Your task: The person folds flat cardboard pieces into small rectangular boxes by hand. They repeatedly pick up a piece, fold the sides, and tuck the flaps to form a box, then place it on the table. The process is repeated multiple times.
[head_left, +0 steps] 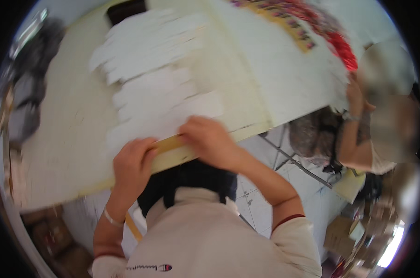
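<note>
A narrow yellow-brown strip (169, 144) spans the gap between my two hands at the near edge of the white paper pieces. My left hand (132, 162) is closed at its left end, thumb and fingers together. At the other end my right hand (206, 141) is closed too, fingers bent over the strip. Blur hides whether the strip is tape or paper. Beyond my hands, overlapping white paper pieces (149, 92) lie in rows across the pale yellow tabletop (66, 153).
A dark box (126, 11) stands at the far edge. Grey wrapped bundles (26, 106) line the left side. On the adjoining white table (261, 51) lie red packets (342, 48) and a yellow patterned strip (293, 30). Another person's hand (354, 95) touches the red packets. Cardboard boxes (342, 234) sit lower right.
</note>
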The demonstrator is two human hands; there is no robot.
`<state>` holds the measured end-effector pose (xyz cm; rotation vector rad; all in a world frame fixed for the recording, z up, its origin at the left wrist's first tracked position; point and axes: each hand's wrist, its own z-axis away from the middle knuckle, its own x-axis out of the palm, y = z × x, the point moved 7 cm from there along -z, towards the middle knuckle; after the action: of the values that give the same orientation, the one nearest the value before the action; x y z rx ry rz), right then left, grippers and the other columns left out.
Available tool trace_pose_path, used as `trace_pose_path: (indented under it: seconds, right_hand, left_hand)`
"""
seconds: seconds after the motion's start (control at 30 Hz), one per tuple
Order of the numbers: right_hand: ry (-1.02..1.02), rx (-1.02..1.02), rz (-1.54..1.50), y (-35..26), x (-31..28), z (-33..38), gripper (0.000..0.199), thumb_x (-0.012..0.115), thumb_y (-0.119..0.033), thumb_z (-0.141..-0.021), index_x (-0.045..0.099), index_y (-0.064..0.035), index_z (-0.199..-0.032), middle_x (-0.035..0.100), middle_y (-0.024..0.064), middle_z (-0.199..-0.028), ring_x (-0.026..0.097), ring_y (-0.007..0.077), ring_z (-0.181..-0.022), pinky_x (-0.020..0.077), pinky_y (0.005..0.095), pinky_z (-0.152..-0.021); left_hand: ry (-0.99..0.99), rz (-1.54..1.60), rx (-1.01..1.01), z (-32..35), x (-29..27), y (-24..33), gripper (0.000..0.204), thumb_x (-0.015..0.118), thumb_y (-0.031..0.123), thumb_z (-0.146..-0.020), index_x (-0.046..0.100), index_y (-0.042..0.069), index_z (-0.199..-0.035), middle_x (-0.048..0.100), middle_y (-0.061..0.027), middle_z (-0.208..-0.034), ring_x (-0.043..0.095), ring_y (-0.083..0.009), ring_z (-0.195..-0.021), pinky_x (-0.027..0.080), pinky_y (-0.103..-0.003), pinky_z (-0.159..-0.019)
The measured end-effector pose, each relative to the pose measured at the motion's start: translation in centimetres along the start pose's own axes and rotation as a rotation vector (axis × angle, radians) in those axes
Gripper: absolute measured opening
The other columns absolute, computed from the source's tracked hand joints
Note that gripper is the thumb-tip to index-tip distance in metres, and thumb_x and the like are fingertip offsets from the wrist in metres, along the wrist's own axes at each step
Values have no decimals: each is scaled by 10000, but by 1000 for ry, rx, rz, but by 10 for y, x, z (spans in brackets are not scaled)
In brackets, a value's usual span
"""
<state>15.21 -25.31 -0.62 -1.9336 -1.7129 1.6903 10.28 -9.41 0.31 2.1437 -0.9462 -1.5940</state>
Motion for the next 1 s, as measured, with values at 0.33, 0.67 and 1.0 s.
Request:
trace_pose_path:
  seconds: [0.33,0.67,1.0]
  right_hand:
    - [103,-174,293,-15,-6,20,438,686,20,-713,677,-124,-1127,555,83,-1000,564,201,-708,467,304,-605]
    - [93,-302,392,-18,-3,22,521,690,-45,-631,678,-89,-1150,526,64,-955,573,179,-727,463,291,-605]
    - [125,-344,303,-24,-3,21,381,709,-18,-654,704,-35,-1035,514,50,-852,558,182,-690,434,278,-550]
  left_hand:
    - [165,118,101,10,-3,2,295,665,28,-816,594,98,-1094,629,-70,-1013,625,-204,-680,497,-294,-572]
    - [85,-157,129,19,7,9,442,714,-55,-730,673,93,-1144,570,-87,-1035,587,-202,-703,505,-268,-546]
    - [192,-219,299,21,6,20,408,648,-9,-681,683,19,-1087,542,-50,-923,546,-194,-754,510,-281,-618]
